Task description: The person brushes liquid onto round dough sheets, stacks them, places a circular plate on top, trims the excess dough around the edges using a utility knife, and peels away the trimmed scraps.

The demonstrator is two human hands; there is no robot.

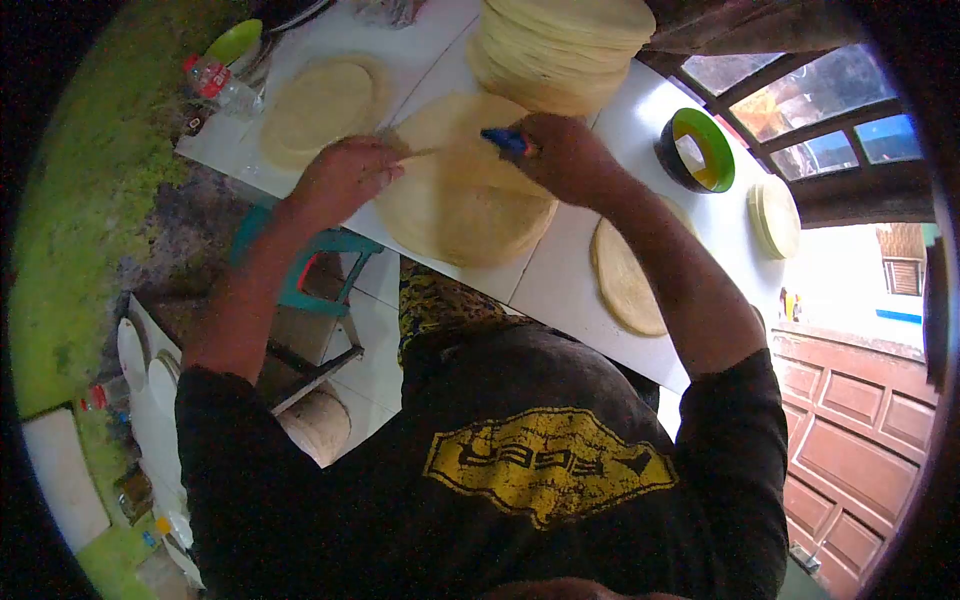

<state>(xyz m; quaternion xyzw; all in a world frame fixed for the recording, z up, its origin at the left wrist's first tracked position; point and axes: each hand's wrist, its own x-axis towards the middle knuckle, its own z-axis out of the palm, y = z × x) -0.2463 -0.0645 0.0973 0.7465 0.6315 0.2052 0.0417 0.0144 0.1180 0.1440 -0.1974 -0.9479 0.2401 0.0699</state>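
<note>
Large round sheets of pale dough (465, 220) lie on the white tabletop in front of me, one overlapping another. My left hand (350, 178) is closed at their left edge, pinching a thin pale strip (420, 153) between finger and thumb. Above the sheets' right side, my right hand (555, 150) grips a small blue tool (503, 139); its working end is too small to make out. Left of these lie more thin dough rounds (320, 108). Under my right forearm another round (625, 275) is partly hidden.
A tall stack of dough rounds (560, 60) stands at the back. A green and black bowl (715, 150) and a smaller stack of discs (773, 218) sit to the right. A plastic bottle (235, 95) is at the left edge; a teal stool (290, 280) stands below.
</note>
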